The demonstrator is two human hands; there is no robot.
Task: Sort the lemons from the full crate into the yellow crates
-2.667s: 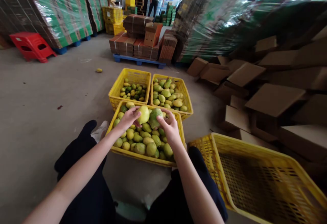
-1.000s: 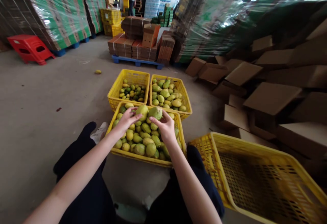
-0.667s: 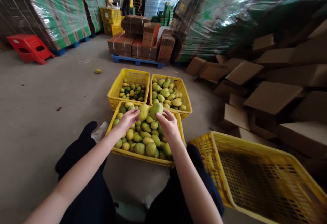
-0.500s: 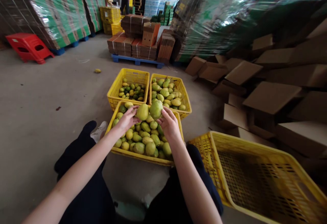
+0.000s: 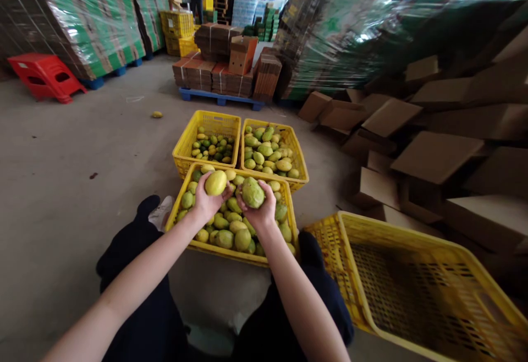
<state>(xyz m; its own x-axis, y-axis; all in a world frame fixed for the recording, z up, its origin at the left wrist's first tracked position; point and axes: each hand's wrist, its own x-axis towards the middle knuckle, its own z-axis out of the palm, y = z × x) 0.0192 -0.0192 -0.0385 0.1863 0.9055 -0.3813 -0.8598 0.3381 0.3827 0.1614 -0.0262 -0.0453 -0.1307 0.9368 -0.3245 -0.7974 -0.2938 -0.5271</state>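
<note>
My left hand (image 5: 208,199) is wrapped round a yellow lemon (image 5: 215,183), its palm turned up. Beside it, my right hand (image 5: 263,208) grips a greener, bumpy lemon (image 5: 252,193). Both hands are held just above a yellow crate (image 5: 243,258) that is well filled with green and yellow lemons (image 5: 225,239). A small gap separates the two hands. The fingers behind each fruit are partly hidden.
Behind stand two more yellow crates, a left one (image 5: 178,162) and a right one (image 5: 304,170), both holding lemons. A large yellow crate (image 5: 358,288) is at right, near cardboard boxes (image 5: 437,155). A lemon (image 5: 157,114) and a red stool (image 5: 49,76) are on the floor.
Both hands have drawn back closer to me and moved slightly apart, with the lemons turned in them. The person in the background has shifted a little left.
</note>
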